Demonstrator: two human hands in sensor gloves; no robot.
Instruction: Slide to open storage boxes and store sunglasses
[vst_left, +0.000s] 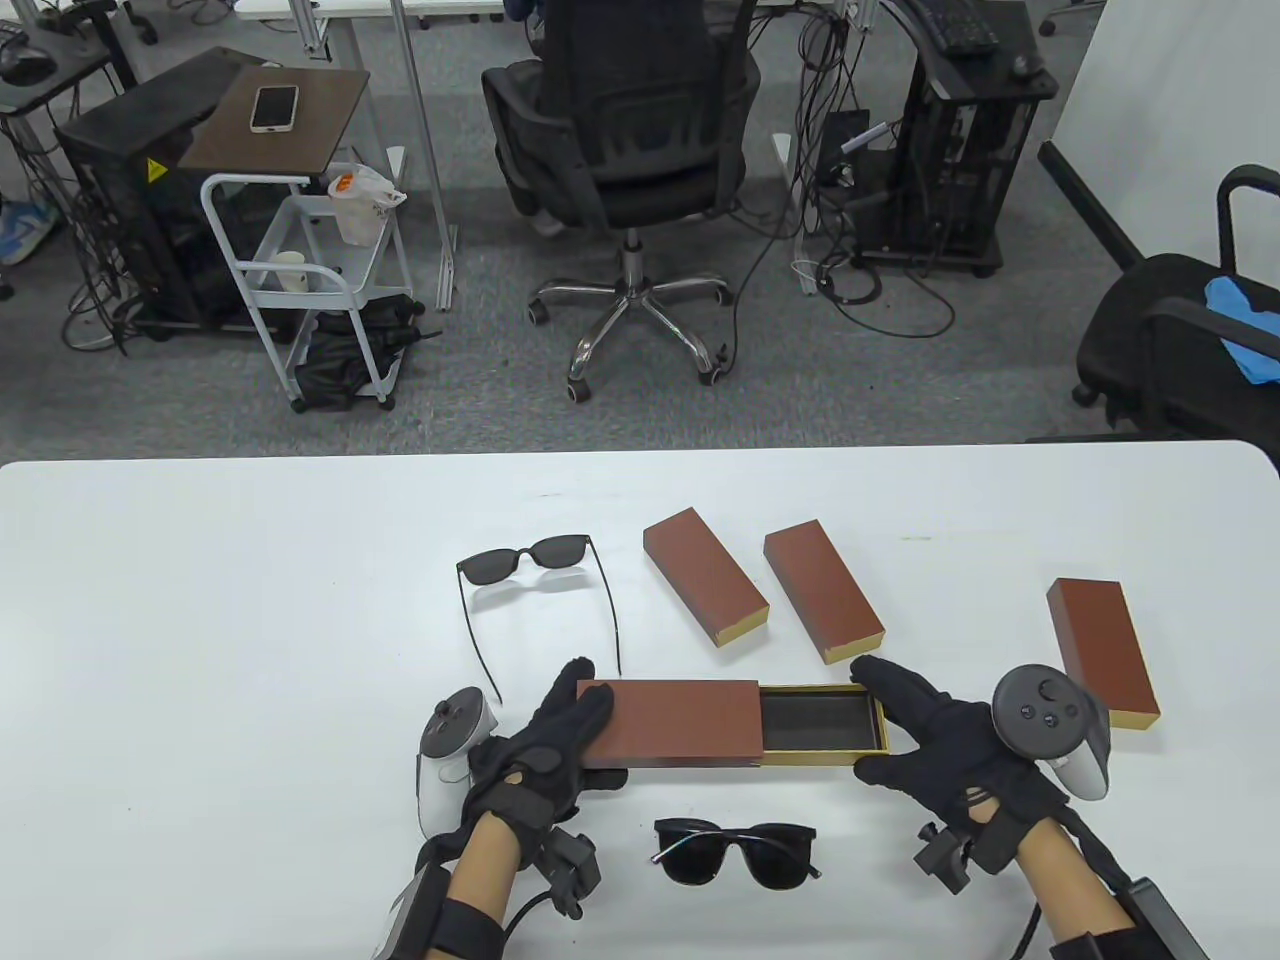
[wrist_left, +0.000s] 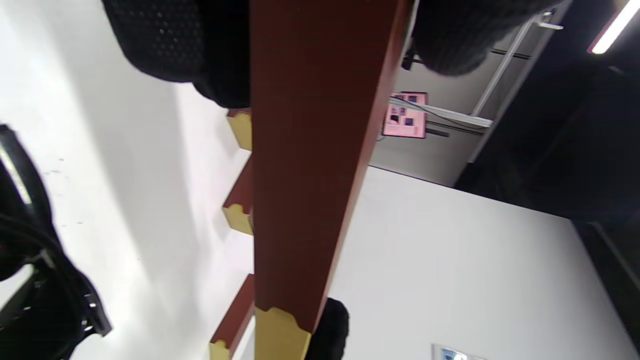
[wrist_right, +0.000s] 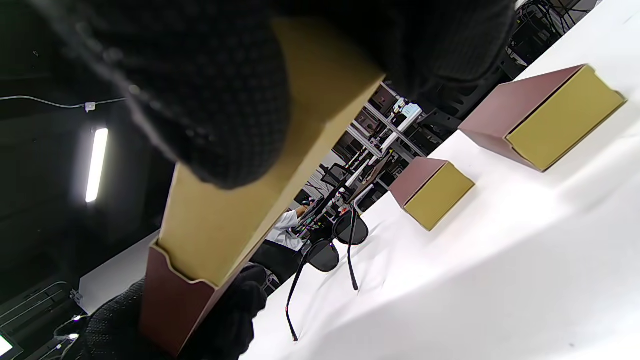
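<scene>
I have the storage box (vst_left: 680, 722) lying crosswise on the near part of the white table (vst_left: 200, 620), its brown sleeve on my left and the gold drawer (vst_left: 825, 722) pulled partway out to my right, the dark lining showing. My left hand (vst_left: 545, 745) grips the sleeve's left end, fingers along the far edge and thumb on the near edge. My right hand (vst_left: 935, 735) holds the drawer's open end, fingers curled over the far corner and thumb against the near side; the right wrist view shows gloved fingers wrapped over the gold end. Just nearer to me than the box lies a folded pair of sunglasses (vst_left: 735, 850), apart from it. A second pair, the open sunglasses (vst_left: 540, 590), rests farther back on the left, its arms spread toward me. Three closed boxes lie beyond: the left closed box (vst_left: 705, 577) and the middle closed box (vst_left: 823, 588) side by side and angled just behind the drawer, and the right closed box (vst_left: 1102, 648) off to the right, near my right hand's tracker (vst_left: 1050, 725). Beyond the table stands an office chair (vst_left: 625, 150).
</scene>
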